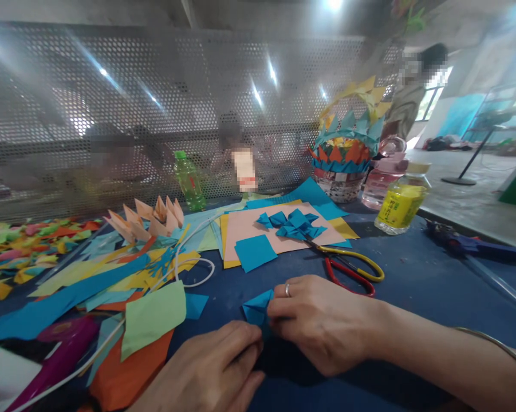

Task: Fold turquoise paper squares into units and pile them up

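Both hands meet over a small piece of blue paper [256, 306] with folded creases, low in the middle of the head view. My left hand [217, 360] has its fingers curled against the paper's lower edge. From the right, my right hand [318, 320], with a ring on one finger, pinches its other side. The fingers cover part of the sheet. Just beyond lies a flat square of blue paper [255, 253]. Behind it, several folded blue paper pieces [298, 223] rest on pink sheets [240, 232]. Scissors [352, 269] with red and yellow handles lie beyond my right hand.
A pink folded-paper ring [148, 223] stands among paper scraps at left. A purple glue gun [64, 349] and its white cord lie nearer. A green bottle [189, 180], a paper basket [343, 171], and a yellow-labelled bottle [401, 200] stand behind. Pliers [472, 243] lie right.
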Action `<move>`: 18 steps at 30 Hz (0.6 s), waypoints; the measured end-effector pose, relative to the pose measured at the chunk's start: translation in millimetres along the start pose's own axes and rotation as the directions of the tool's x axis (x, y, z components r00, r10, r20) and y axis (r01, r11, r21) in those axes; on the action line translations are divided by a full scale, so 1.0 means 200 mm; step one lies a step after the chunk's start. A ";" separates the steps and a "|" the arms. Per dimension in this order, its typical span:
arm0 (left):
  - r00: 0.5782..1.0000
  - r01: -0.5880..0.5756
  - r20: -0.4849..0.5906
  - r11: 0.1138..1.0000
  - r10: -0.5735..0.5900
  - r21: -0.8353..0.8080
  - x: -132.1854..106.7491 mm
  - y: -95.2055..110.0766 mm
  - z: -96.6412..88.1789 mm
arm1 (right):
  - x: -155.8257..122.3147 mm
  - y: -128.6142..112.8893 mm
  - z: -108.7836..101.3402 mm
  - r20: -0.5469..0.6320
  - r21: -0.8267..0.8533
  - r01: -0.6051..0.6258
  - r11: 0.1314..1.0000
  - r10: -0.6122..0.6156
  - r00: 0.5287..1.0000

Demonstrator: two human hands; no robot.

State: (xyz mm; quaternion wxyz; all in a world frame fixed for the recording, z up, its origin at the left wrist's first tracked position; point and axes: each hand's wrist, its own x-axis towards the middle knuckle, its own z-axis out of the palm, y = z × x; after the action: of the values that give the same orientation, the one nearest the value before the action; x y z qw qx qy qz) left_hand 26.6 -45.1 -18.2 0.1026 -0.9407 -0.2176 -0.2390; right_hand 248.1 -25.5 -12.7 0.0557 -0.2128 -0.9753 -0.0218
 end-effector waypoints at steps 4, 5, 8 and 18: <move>1.000 0.002 -0.021 1.000 -0.002 -0.010 -0.01 0.00 0.01 | 0.01 -0.01 0.01 -0.014 0.029 0.022 0.999 -0.021 1.000; 1.000 0.006 -0.023 1.000 -0.006 -0.011 -0.02 0.01 0.01 | 0.01 -0.01 0.01 -0.022 0.029 0.014 0.999 -0.014 1.000; 0.999 0.024 -0.024 1.000 -0.024 -0.011 -0.03 0.01 0.02 | 0.00 -0.02 -0.01 -0.047 0.007 -0.009 1.000 0.009 0.999; 0.999 0.031 0.022 0.998 -0.030 -0.063 0.01 0.00 -0.01 | -0.01 0.10 0.01 -0.316 0.222 -0.030 0.975 0.101 0.944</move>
State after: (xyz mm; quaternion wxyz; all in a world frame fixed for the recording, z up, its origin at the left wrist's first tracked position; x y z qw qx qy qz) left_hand 26.8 -45.9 -15.4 0.0669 -0.9426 -0.2254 -0.2373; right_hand 257.8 -7.0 -14.7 0.2389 -0.2314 -0.9417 0.0503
